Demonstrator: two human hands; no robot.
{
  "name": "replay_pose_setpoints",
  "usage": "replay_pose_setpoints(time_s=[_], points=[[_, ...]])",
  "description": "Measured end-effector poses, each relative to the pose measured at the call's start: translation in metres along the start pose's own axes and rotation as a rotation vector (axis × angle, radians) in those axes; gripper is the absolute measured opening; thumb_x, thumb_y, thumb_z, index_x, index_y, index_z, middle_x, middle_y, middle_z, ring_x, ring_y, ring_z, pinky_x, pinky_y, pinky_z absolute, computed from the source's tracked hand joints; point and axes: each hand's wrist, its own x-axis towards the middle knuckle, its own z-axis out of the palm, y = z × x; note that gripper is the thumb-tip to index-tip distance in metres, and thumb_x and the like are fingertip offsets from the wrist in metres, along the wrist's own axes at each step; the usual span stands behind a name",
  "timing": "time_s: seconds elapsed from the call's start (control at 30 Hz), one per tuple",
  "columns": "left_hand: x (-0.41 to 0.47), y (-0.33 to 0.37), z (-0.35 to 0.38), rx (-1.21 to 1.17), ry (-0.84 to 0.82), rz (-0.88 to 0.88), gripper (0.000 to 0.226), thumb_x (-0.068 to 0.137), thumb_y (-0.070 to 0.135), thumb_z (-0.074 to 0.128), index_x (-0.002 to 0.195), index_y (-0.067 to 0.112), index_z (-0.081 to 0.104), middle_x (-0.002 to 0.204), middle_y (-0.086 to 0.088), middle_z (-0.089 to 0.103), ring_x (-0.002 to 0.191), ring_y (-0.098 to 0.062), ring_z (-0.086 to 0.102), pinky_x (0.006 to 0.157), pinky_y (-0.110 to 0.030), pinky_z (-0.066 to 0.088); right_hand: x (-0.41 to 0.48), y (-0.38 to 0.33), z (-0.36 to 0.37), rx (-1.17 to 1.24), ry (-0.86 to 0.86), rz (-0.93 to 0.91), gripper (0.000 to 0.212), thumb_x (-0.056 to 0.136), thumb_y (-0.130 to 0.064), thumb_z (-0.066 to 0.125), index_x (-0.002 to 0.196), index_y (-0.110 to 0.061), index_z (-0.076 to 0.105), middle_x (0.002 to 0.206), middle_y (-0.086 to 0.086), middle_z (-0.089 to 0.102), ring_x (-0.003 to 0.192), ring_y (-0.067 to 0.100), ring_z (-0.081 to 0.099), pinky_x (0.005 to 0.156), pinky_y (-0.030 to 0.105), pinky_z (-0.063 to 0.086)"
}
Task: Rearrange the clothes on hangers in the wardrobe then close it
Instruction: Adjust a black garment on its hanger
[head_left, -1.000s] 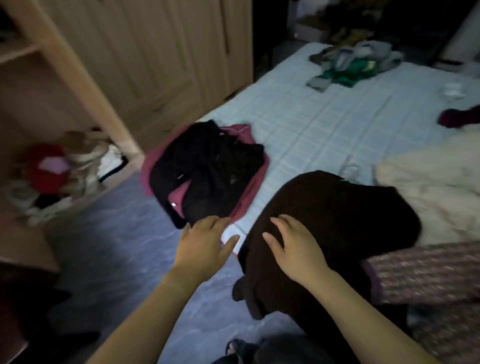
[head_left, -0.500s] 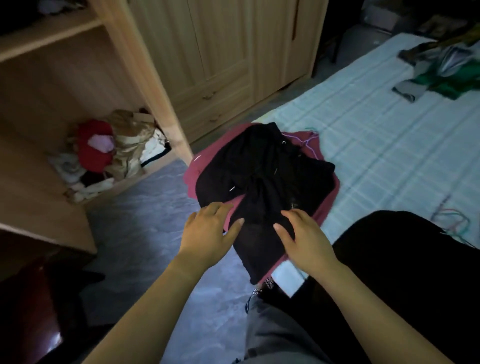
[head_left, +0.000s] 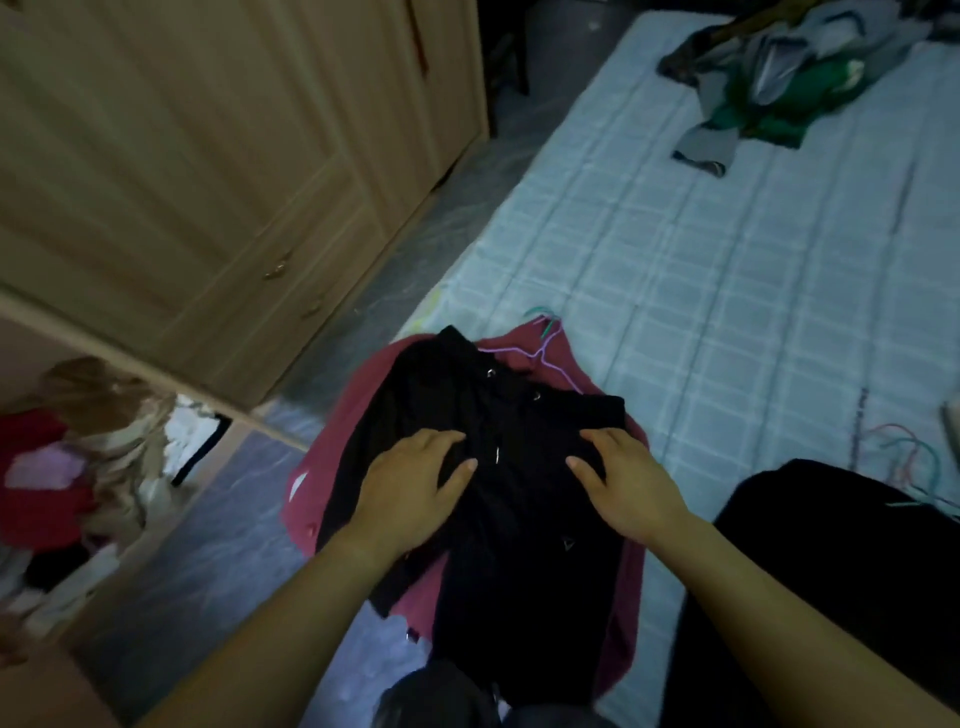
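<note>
A black garment (head_left: 498, 415) lies on top of a maroon garment (head_left: 519, 353) at the near corner of the bed (head_left: 727, 260). Purple and green hangers (head_left: 545, 338) poke out at the collars. My left hand (head_left: 415, 483) rests on the black garment's left side, fingers spread and slightly bent. My right hand (head_left: 628, 478) rests on its right side in the same way. Neither hand visibly grips the cloth. The wooden wardrobe (head_left: 208, 182) stands to the left, its open compartment (head_left: 67, 467) at the far left.
A dark brown garment (head_left: 831, 571) lies on the bed at the right, with loose hangers (head_left: 909, 457) beside it. A pile of grey and green clothes (head_left: 769, 88) sits at the bed's far end. Crumpled clothes fill the open wardrobe's bottom. Grey floor (head_left: 234, 545) lies between wardrobe and bed.
Both hands moved forward off the dark brown garment and onto the black garment. The view swung left and closer to the black and maroon pile.
</note>
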Motion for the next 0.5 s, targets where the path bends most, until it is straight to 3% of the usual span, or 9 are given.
replay_pose_setpoints(time_s=[0.13, 0.3, 0.5], points=[[0.094, -0.022, 0.006, 0.055, -0.141, 0.102, 0.054, 0.091, 0.056, 0.032, 0.131, 0.023, 0.049, 0.130, 0.001, 0.053, 0.116, -0.020, 0.052, 0.094, -0.038, 0.044, 0.043, 0.017, 0.008, 0.052, 0.000, 0.172, 0.058, 0.095, -0.041, 0.045, 0.142, -0.010, 0.032, 0.142, 0.010, 0.042, 0.129, 0.024, 0.039, 0.105, 0.032, 0.032], [0.214, -0.051, 0.034, 0.161, -0.315, 0.244, 0.047, 0.094, 0.051, 0.037, 0.130, 0.024, 0.050, 0.128, -0.001, 0.055, 0.114, -0.021, 0.052, 0.091, -0.039, 0.045, 0.088, 0.020, 0.042, 0.124, 0.022, 0.332, 0.057, 0.093, -0.040, 0.049, 0.140, -0.010, 0.036, 0.142, 0.009, 0.043, 0.130, 0.023, 0.039, 0.107, 0.032, 0.033], [0.321, -0.086, 0.079, 0.220, -0.351, 0.354, 0.043, 0.094, 0.043, 0.043, 0.128, 0.018, 0.050, 0.127, -0.006, 0.051, 0.113, -0.027, 0.050, 0.089, -0.039, 0.046, 0.179, 0.039, 0.074, 0.060, 0.069, 0.428, 0.054, 0.093, -0.037, 0.052, 0.137, -0.008, 0.040, 0.139, 0.011, 0.043, 0.130, 0.025, 0.037, 0.107, 0.029, 0.027]])
